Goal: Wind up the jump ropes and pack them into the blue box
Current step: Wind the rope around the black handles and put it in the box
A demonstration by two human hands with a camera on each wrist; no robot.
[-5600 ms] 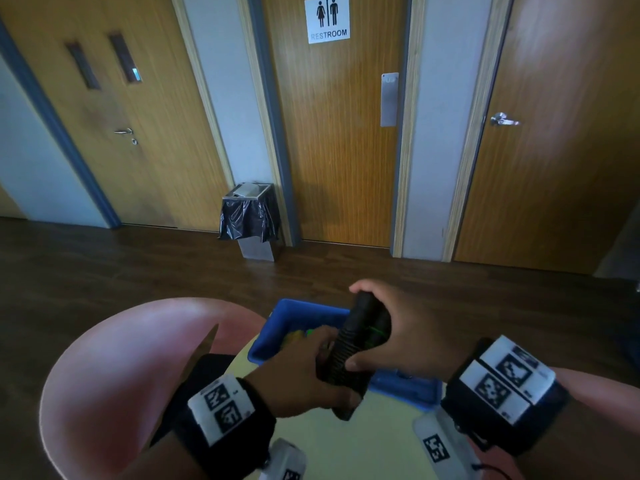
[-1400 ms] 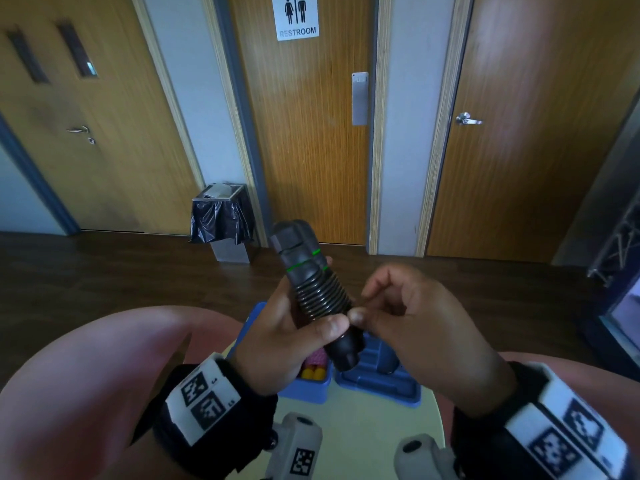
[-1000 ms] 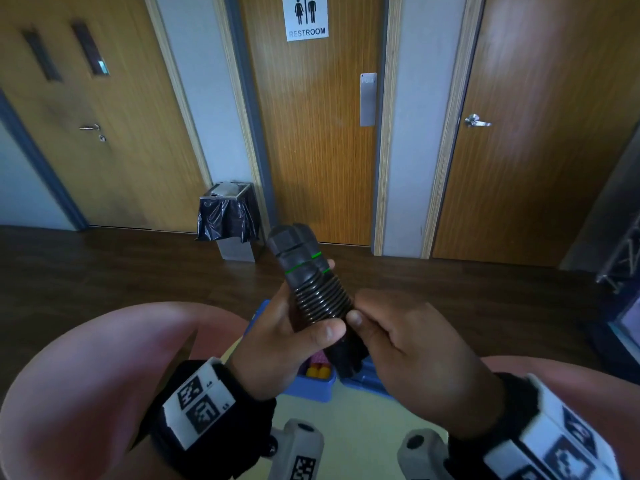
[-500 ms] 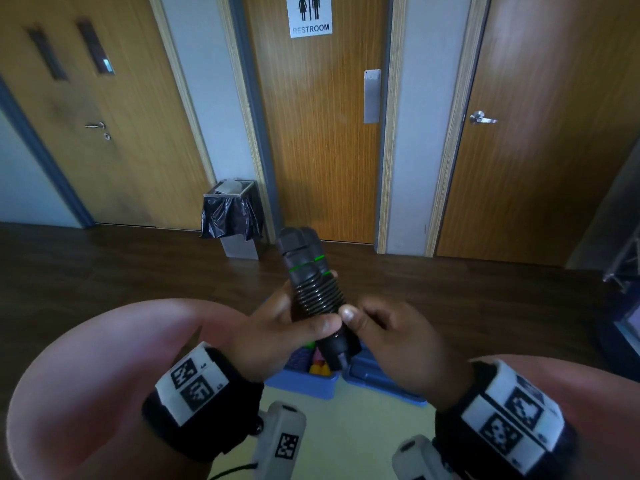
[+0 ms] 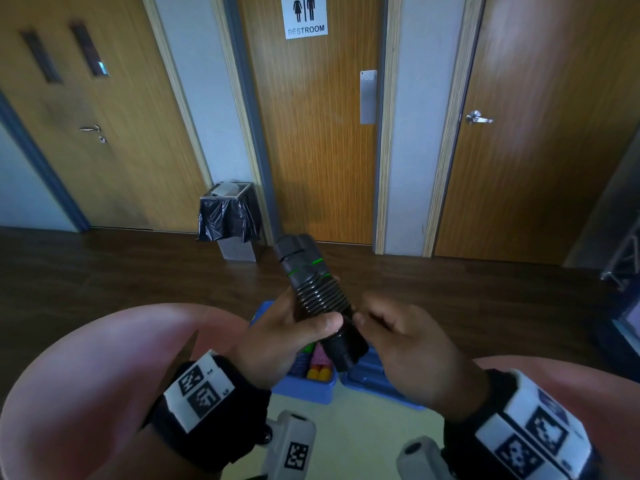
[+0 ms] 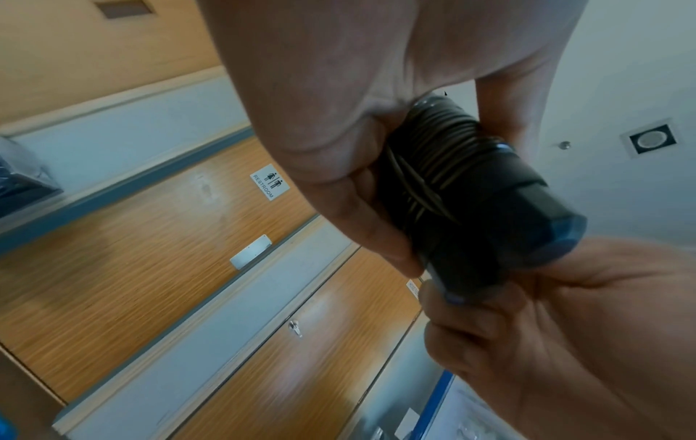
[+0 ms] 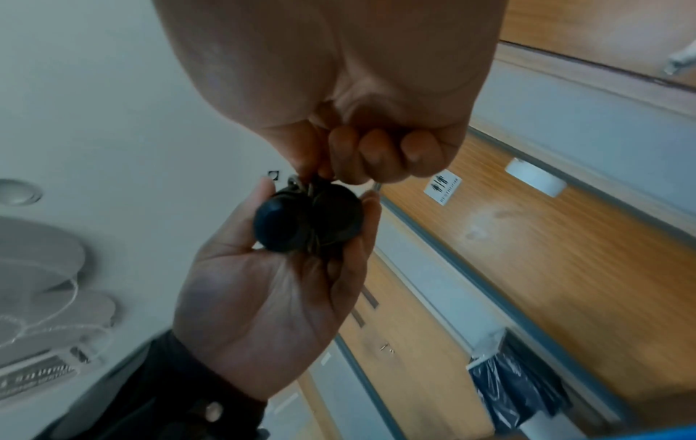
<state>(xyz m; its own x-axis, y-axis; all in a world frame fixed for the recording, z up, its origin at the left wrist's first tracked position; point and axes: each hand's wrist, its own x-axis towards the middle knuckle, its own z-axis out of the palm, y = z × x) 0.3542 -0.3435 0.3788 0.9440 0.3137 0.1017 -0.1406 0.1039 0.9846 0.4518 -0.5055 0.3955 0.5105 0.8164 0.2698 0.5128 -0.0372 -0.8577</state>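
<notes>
Your left hand (image 5: pixel 277 337) grips the jump rope bundle (image 5: pixel 320 299), cord coiled round both black handles, above the blue box (image 5: pixel 308 388) on the worktop, while your right hand (image 5: pixel 401 344) fingers pinch the cord's end, so slackening that pinch could let the coils spring loose.

White sign (image 5: pixel 306 16) on middle wooden door (image 5: pixel 311 150): two figure pictograms above word "RESTROOM". Same sign (image 6: pixel 270 182) readable in left wrist view. Wristband markers: square patterns only, nothing readable.
</notes>
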